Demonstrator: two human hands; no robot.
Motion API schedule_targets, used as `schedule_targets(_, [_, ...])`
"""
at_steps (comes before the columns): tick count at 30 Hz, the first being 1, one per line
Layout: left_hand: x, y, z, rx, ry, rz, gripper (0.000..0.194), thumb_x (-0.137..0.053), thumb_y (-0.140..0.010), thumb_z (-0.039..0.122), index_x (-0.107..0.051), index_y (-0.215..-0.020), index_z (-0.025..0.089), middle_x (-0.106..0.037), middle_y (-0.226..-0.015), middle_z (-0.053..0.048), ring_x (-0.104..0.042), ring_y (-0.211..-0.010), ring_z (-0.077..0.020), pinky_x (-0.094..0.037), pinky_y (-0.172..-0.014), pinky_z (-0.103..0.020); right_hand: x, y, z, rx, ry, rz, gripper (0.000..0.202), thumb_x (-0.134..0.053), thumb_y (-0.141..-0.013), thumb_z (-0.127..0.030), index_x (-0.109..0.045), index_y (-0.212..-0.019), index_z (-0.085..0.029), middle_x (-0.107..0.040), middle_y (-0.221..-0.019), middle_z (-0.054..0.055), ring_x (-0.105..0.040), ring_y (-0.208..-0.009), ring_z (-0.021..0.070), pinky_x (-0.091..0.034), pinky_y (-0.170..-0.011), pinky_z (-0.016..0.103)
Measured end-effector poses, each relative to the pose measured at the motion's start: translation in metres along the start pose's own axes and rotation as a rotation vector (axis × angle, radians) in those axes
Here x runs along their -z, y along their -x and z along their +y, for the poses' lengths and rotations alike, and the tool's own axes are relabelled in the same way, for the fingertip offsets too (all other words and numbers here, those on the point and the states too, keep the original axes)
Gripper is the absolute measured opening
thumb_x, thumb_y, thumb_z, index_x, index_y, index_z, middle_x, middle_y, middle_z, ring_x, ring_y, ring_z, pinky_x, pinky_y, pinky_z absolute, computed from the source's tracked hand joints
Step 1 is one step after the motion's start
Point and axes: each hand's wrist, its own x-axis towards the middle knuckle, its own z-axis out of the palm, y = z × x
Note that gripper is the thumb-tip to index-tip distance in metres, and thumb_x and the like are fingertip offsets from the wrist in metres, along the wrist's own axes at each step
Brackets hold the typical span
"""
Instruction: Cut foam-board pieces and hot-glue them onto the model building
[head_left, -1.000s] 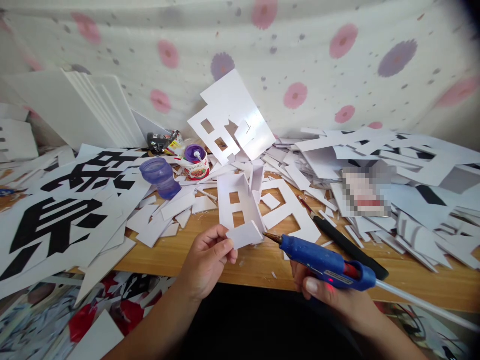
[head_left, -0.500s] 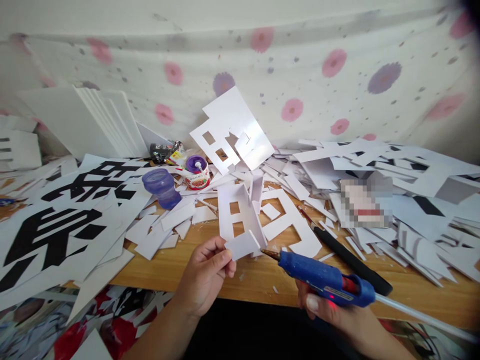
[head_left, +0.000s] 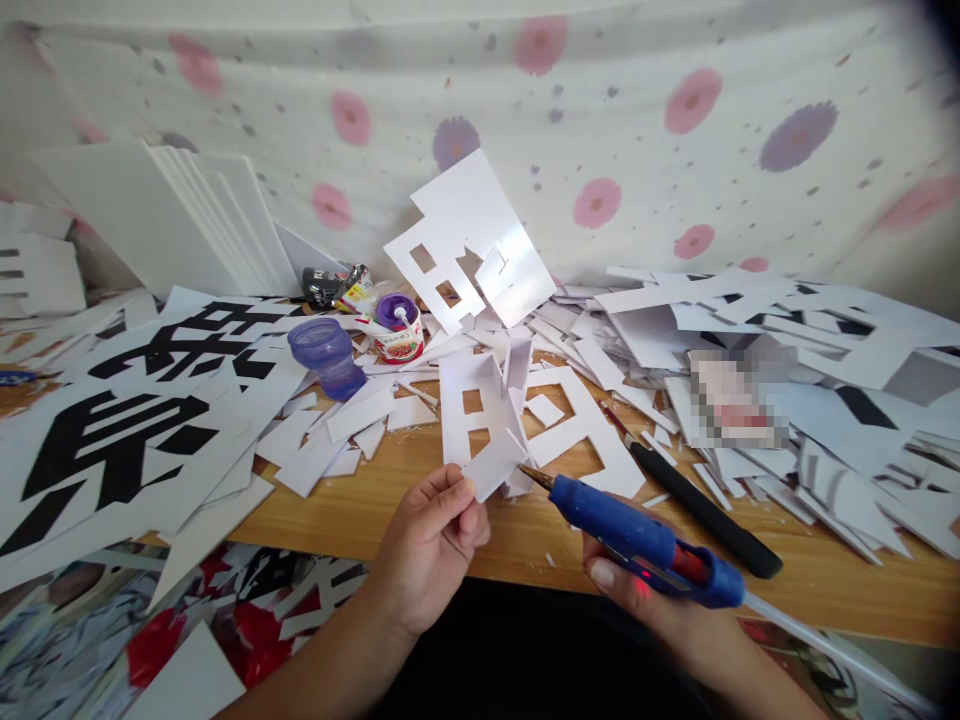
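Between thumb and fingers my left hand (head_left: pixel 439 535) pinches a small white board piece (head_left: pixel 493 466), tilted up to the right. My right hand (head_left: pixel 637 600) is wrapped round a blue glue gun (head_left: pixel 637 535) with a glue stick (head_left: pixel 832 650) out of its back. The gun's nozzle is at the right edge of the small piece; whether they touch is hard to tell. Just behind stands a white cut-out shape (head_left: pixel 456 425) with upright side walls, and a flat white cut-out (head_left: pixel 592 425) lies to its right.
A black-handled knife (head_left: pixel 705 510) lies on the wooden table (head_left: pixel 330 520) at the right. Purple cup (head_left: pixel 328 358), tub (head_left: pixel 397 340) and white scraps (head_left: pixel 360 410) are behind. Sheets with black characters (head_left: pixel 112 450) lie left; a cut-out board (head_left: pixel 480 240) leans at the back.
The small piece in my left hand has turned, its right end now higher. The glue gun has shifted slightly up and left with my right hand. The camera view has moved a little.
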Motion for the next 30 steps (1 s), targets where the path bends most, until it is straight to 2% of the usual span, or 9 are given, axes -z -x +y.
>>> schedule_targets(5, [-0.005,0.001,-0.002,0.020,0.042,0.021,0.033,-0.073,-0.078,0.022,-0.046,-0.060,0.015,-0.045,-0.048,0.005,-0.034,-0.046,-0.0050,-0.028,-0.050,-0.019,-0.006,-0.007,-0.012,0.129,0.081,0.022,0.026,-0.056,-0.087,-0.034,-0.050,-0.065,-0.022,-0.053,-0.064,0.000,-0.051,-0.059,0.0148,-0.043,-0.055,0.028])
schedule_targets(10, [-0.005,0.000,-0.003,0.013,0.072,0.046,0.035,-0.073,-0.077,0.023,-0.045,-0.058,0.015,-0.044,-0.047,0.005,-0.035,-0.047,-0.0056,-0.029,-0.050,-0.020,-0.011,-0.006,-0.007,0.237,0.097,-0.017,0.021,-0.059,-0.085,-0.025,-0.048,-0.068,-0.021,-0.051,-0.066,-0.002,-0.050,-0.057,0.0106,-0.039,-0.052,0.024])
schedule_targets(16, [-0.008,0.001,-0.002,0.019,0.105,0.062,0.032,-0.075,-0.075,0.020,-0.047,-0.060,0.015,-0.047,-0.048,0.005,-0.038,-0.046,-0.0051,-0.031,-0.050,-0.018,-0.015,-0.002,0.000,0.220,0.127,-0.071,0.021,-0.059,-0.087,-0.027,-0.047,-0.070,-0.020,-0.050,-0.069,-0.001,-0.049,-0.060,0.0105,-0.038,-0.054,0.024])
schedule_targets(30, [-0.005,0.002,-0.004,0.017,0.069,0.031,0.036,-0.072,-0.079,0.024,-0.044,-0.058,0.015,-0.042,-0.048,0.005,-0.035,-0.048,-0.0060,-0.029,-0.051,-0.020,-0.015,-0.001,0.007,0.211,0.170,-0.055,0.020,-0.059,-0.088,-0.026,-0.050,-0.071,-0.019,-0.051,-0.070,0.000,-0.049,-0.059,0.0105,-0.038,-0.054,0.025])
